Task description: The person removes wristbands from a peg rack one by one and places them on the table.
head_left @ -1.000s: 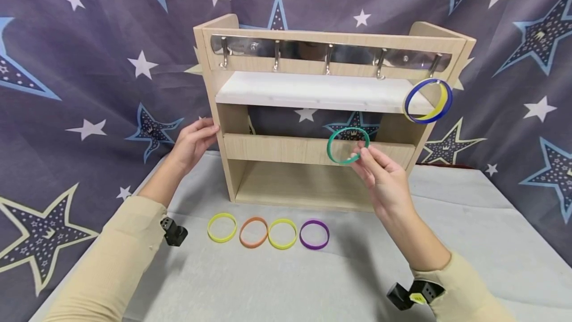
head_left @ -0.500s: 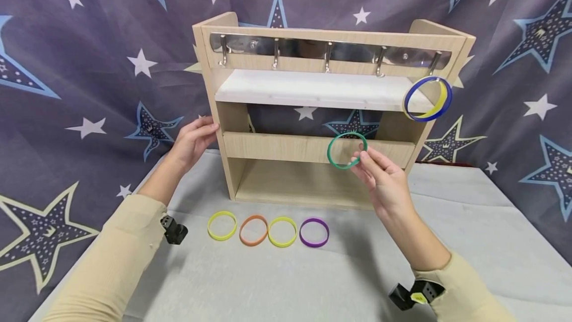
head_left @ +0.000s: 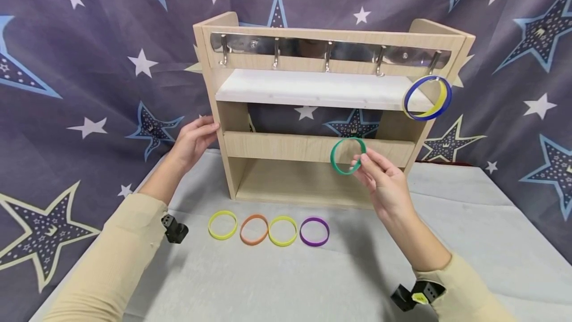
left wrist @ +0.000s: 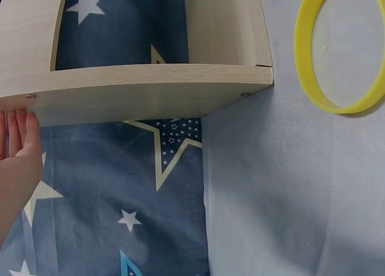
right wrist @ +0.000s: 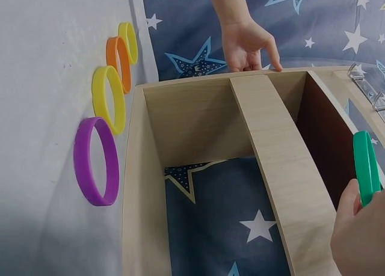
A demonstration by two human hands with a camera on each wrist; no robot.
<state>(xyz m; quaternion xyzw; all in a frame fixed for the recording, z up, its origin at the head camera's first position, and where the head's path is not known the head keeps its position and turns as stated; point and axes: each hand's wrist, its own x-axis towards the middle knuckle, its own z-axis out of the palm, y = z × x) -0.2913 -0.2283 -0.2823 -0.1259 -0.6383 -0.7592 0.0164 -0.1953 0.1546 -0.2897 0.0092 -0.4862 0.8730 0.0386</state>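
Slightly lower than a second earlier, the green band [head_left: 332, 158] had dipped and turned in the head view, while the right hand [head_left: 386, 185] had barely shifted. That hand pinched it between thumb and fingers, in front of the shelf unit's [head_left: 286, 146] middle board. Fairly straight fingers of the left hand [head_left: 194, 143] touched the unit's left side, holding nothing. Towards the worktop's [head_left: 250, 282] left edge, before the unit, lay a yellow band [head_left: 211, 226], an orange band [head_left: 242, 232], a second yellow band [head_left: 282, 245] and a purple band [head_left: 315, 245]. A blue band [head_left: 408, 96] and another yellow one hung on the rightmost hook [head_left: 434, 61].

Left wrist: fingertips rested against the side panel [left wrist: 138, 98]; one yellow band lay on the worktop.

Right wrist: thumb and fingers gripped the green band, clear of the unit's boards.
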